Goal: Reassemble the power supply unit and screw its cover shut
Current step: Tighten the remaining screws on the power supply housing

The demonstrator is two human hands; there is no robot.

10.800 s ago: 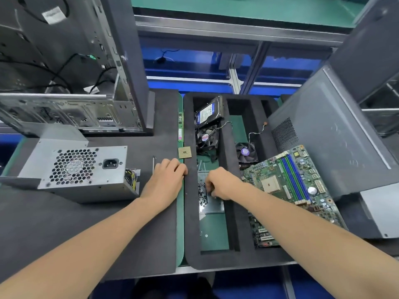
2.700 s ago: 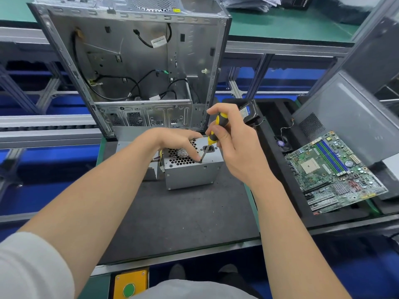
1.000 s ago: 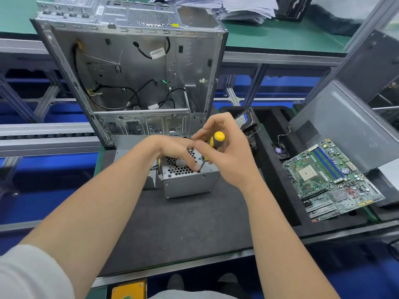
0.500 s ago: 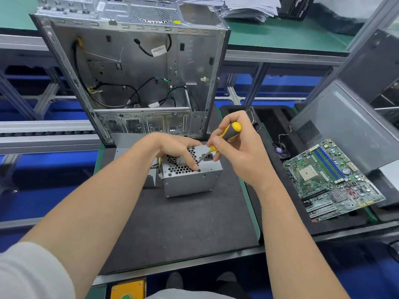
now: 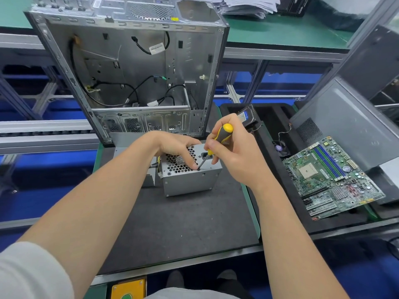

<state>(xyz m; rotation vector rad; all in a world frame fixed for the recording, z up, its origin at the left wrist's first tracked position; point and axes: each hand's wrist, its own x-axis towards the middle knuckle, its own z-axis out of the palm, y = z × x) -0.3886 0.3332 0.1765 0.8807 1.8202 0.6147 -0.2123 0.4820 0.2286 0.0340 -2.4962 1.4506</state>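
The grey metal power supply unit (image 5: 187,182) stands on the black mat (image 5: 183,223) with its fan grille and socket facing up. My left hand (image 5: 174,147) lies over the grille, fingers bent down onto it, fingertips right beside the screwdriver tip. My right hand (image 5: 235,156) grips a yellow-and-black screwdriver (image 5: 223,133), tilted, with its tip on the top face near the front edge. The screw itself is hidden by the tip and my fingertips. Yellow and black wires (image 5: 159,167) stick out of the unit's left side.
An open computer case (image 5: 129,72) stands just behind the unit. To the right a black foam tray (image 5: 269,169) holds a motherboard (image 5: 330,175), a small fan (image 5: 279,147) and a hard drive (image 5: 246,115). A grey side panel (image 5: 345,117) leans at far right.
My right hand has tipped the screwdriver handle more upright while its tip stays at the same spot on the unit. My left hand and the unit have stayed where they were.
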